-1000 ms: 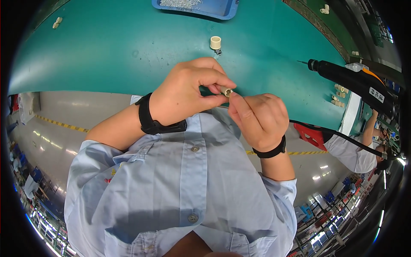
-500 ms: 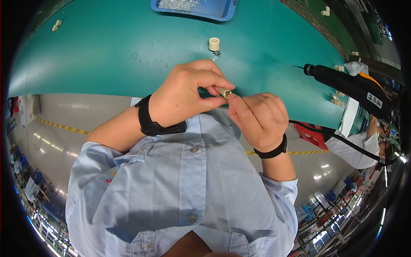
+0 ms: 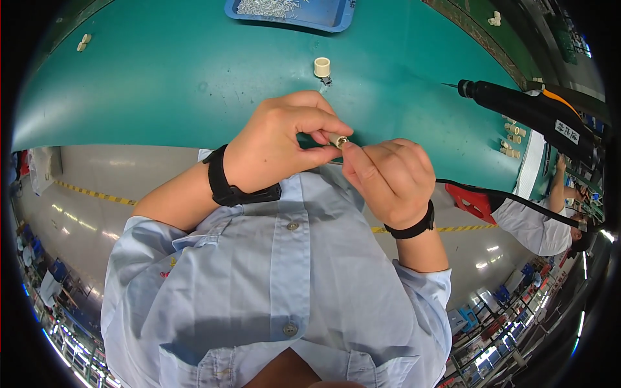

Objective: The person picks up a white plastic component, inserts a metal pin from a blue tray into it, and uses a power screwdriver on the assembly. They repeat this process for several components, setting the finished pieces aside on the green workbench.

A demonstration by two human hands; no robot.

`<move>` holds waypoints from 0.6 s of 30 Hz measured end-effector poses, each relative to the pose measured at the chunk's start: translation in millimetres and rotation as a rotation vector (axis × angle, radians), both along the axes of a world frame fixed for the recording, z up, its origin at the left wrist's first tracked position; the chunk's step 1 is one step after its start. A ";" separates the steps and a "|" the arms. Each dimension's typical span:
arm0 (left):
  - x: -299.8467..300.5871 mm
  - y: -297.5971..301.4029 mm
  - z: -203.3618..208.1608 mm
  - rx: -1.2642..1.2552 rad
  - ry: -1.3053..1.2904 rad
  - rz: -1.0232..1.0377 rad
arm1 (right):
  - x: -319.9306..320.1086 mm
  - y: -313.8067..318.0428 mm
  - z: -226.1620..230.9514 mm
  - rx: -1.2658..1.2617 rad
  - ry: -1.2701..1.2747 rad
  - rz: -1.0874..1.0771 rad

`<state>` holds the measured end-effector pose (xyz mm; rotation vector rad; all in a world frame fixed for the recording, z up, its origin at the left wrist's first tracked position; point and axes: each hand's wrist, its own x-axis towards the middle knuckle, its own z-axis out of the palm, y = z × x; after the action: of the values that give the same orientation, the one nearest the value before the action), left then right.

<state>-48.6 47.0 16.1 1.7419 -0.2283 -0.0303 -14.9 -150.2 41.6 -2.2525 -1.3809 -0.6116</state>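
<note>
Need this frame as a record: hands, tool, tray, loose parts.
left_hand: left hand pinches a small cream cylinder
right_hand: right hand, fingertips at the cylinder's open end; grip contents unclear
tool: black bit-tipped tool, right side, tip pointing left
tray: blue tray, far edge of view, holding small silvery pieces
loose_parts: cream cup beyond hands; cream fittings at right

Glossy green tabletop (image 3: 162, 97) lies open left of the left hand (image 3: 277, 134); a second lane runs between the right hand (image 3: 393, 178) and a black pen-shaped power screwdriver (image 3: 521, 108) at right. Straight ahead, a short cream plastic cylinder (image 3: 322, 67), then a shallow blue plastic tray (image 3: 328, 18), block passage; small cream tubular fittings (image 3: 510, 152) crowd the right edge.
</note>
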 end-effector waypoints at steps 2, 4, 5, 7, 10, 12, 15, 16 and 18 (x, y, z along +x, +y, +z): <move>0.2 0.2 0.5 0.001 0.001 -0.003 | 0.2 0.3 -0.4 0.004 0.000 0.001; 0.0 0.0 0.9 0.004 0.003 -0.005 | 0.0 0.1 -1.7 0.015 -0.009 -0.003; 0.2 0.2 0.0 0.003 -0.005 -0.006 | 0.2 0.3 -2.3 0.014 -0.009 -0.003; 0.6 1.3 -0.8 0.000 -0.012 -0.005 | 0.9 0.5 -3.3 0.009 0.001 0.003; 1.6 3.1 -0.7 0.028 -0.011 -0.015 | 4.5 1.1 -3.7 -0.004 0.068 0.029; 2.0 4.4 -0.1 0.012 0.024 -0.014 | 6.2 2.7 -7.9 0.014 0.108 0.050; 2.4 7.7 -0.5 -0.036 0.054 -0.003 | 5.1 5.2 -5.9 0.049 0.173 0.056; 2.6 7.9 -0.5 -0.034 0.056 0.002 | 4.2 5.6 -3.5 0.065 0.198 0.038; 2.4 8.2 -1.6 -0.084 0.026 0.038 | 5.2 4.0 1.8 0.070 0.216 0.046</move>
<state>-46.1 55.2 14.5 1.6610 -0.1751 -0.0156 -9.7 -146.2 43.4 -2.1545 -1.2807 -0.3826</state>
